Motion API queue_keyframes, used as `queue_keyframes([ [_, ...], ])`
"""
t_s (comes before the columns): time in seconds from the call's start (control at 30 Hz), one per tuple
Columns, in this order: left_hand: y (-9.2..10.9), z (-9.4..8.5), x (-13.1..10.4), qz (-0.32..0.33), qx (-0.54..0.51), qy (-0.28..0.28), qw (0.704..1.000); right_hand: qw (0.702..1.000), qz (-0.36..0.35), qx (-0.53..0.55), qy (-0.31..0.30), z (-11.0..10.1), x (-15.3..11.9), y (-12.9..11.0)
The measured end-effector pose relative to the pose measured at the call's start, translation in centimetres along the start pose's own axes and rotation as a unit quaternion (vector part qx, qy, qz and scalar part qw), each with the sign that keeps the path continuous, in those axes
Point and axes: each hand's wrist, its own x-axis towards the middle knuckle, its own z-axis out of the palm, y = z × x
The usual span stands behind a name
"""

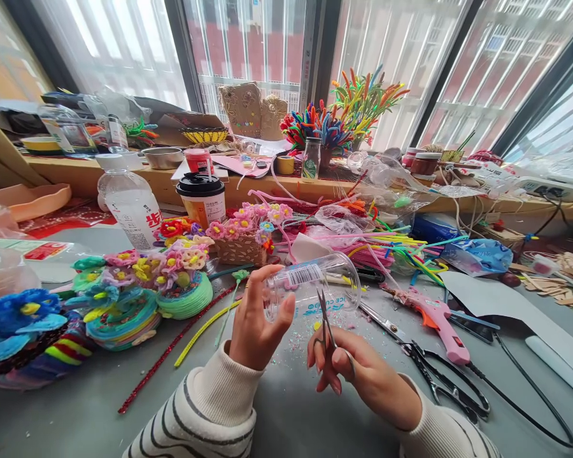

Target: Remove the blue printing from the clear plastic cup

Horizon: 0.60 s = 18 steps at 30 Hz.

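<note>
Tilted on its side above the grey table, a clear plastic cup [346, 280] with a barcode label and blue lettering is gripped at its left end by my left hand [262, 324]. My right hand [351, 366] has its fingers in the handles of small metal scissors [323, 315]. Their blades point up, slightly apart, in front of the cup's side; whether they touch it I cannot tell. Below the cup, small glittery bits [291, 346] are scattered on the table.
Pipe-cleaner flower pots [184, 296] stand at the left, near a water bottle [131, 210] and a lidded paper cup [201, 200]. Large black-handled scissors [446, 375] and a pink glue gun [439, 324] with its cable lie at the right. Pipe cleaners [367, 251] are heaped behind.
</note>
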Motion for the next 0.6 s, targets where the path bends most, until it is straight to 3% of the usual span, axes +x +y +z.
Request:
queue_keyframes([
  [0.23, 0.1, -0.3, 0.1, 0.023, 0.04, -0.06, 0.997, 0.999, 0.042, -0.003, -0.022, -0.4, -0.2, -1.2],
  [0.6, 0.4, 0.8, -0.7, 0.012, 0.061, 0.035, 0.997, 0.996, 0.019, 0.009, 0.087, 0.5, 0.2, 0.2],
])
